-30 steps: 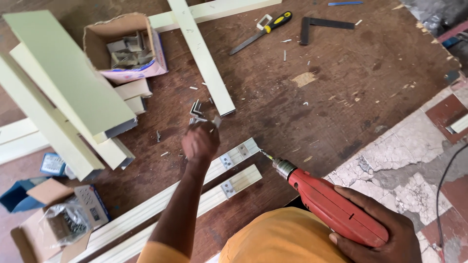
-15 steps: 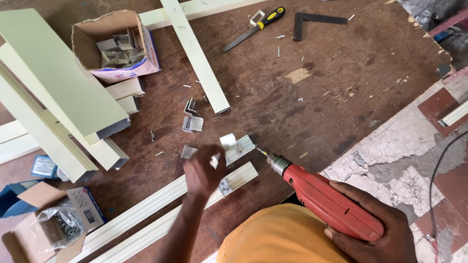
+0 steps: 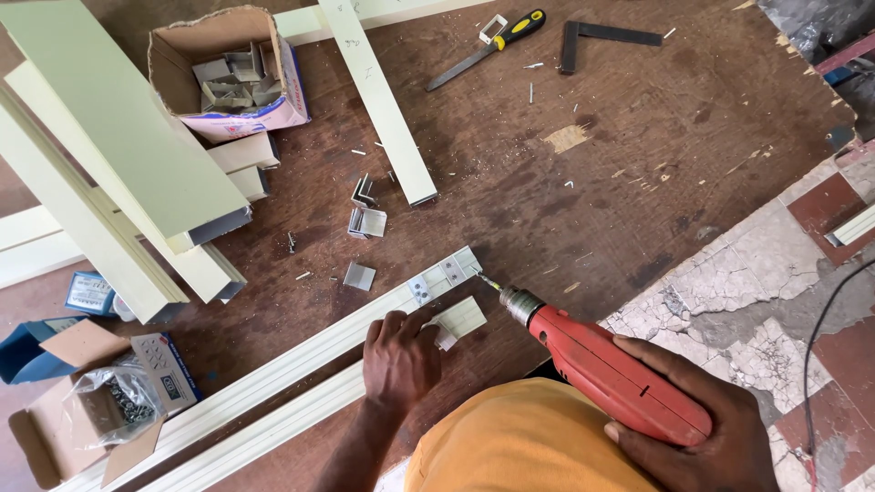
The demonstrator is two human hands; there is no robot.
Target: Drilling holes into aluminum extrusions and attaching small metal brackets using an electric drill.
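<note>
My right hand (image 3: 693, 415) grips a red electric drill (image 3: 602, 369); its bit tip sits just off the end of a long cream aluminium profile (image 3: 301, 360) lying diagonally on the brown worktable (image 3: 565, 200). My left hand (image 3: 399, 360) presses down on the profiles near that end, fingers on a small metal bracket. A second cream profile (image 3: 273, 428) lies parallel just in front. Two small metal plates (image 3: 436, 279) are fixed near the profile's end.
Loose corner brackets (image 3: 366, 219) lie mid-table. A cardboard box of brackets (image 3: 228, 77) and stacked cream profiles (image 3: 118, 173) sit at the left. A box with a bag of screws (image 3: 109, 401) stands lower left. A yellow-handled tool (image 3: 488, 46) and a black square (image 3: 602, 38) lie far.
My left hand came back from the loose brackets mid-table and now rests on the profiles' end. The drill has shifted slightly toward the profile end.
</note>
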